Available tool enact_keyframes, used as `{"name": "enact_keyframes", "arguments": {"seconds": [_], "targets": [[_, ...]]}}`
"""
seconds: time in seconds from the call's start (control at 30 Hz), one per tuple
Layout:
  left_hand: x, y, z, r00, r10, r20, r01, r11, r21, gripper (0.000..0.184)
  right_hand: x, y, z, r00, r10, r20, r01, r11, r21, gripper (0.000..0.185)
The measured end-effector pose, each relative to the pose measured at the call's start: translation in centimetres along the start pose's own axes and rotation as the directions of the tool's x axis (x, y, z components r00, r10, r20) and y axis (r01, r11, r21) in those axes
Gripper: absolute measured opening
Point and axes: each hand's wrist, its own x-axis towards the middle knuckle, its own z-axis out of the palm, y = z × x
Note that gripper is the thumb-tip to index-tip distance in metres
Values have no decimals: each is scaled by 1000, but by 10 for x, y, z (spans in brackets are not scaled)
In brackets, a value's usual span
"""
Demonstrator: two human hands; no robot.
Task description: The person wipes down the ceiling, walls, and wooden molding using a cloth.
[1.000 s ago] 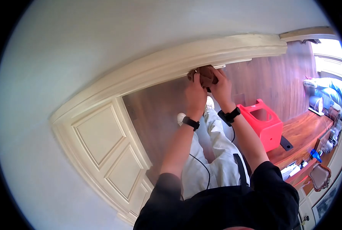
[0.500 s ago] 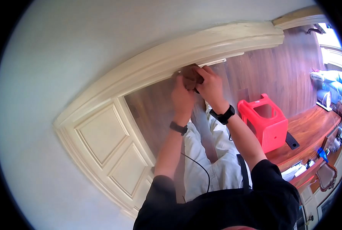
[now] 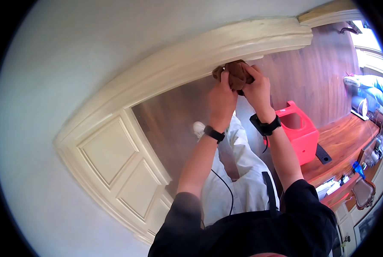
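Note:
A crumpled brown cloth point(image 3: 237, 77) is bunched between my two hands, close against the cream moulding point(image 3: 178, 64) of the door frame. My left hand point(image 3: 223, 102) grips the cloth's left side, thumb pressed into its folds. On the other side, my right hand point(image 3: 259, 91) is closed on the cloth with fingers curled over its top. The cloth partly hides the fingertips of both hands. Each wrist carries a black band, and a dark box-like piece point(image 3: 256, 125) sits at the right one.
A red plastic stool point(image 3: 301, 139) stands right of my right forearm. Left lies a cream panelled door point(image 3: 110, 150). Beyond the stool are a wooden desk point(image 3: 341, 137) with papers, a chair point(image 3: 365, 195) and another person's legs point(image 3: 373, 83). My feet are on the dark wooden floor point(image 3: 170, 115).
Both hands have moved right along the moulding with the cloth, and slightly upward in view. My left foot now shows beside my left forearm. Both hands still grip the cloth.

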Motion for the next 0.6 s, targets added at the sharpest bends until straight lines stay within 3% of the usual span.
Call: {"name": "enact_keyframes", "arguments": {"seconds": [0.07, 0.17, 0.27, 0.6], "targets": [[1, -6, 4, 997, 51, -61, -52, 999, -16, 53, 0, -1, 1, 1000, 1, 4, -1, 1000, 24, 45], [-1, -10, 1, 1000, 5, -3, -5, 999, 34, 52, -1, -1, 4, 1000, -17, -9, 17, 1000, 11, 45], [-4, -22, 2, 998, 18, -60, -18, 1000, 1, 51, -3, -8, 11, 999, -43, 10, 43, 997, -63, 44], [-18, -52, -46, 975, -31, -218, 10, 996, -93, 42, -18, -37, 56, 984, -143, 101, 148, 988, -39, 40]]}}
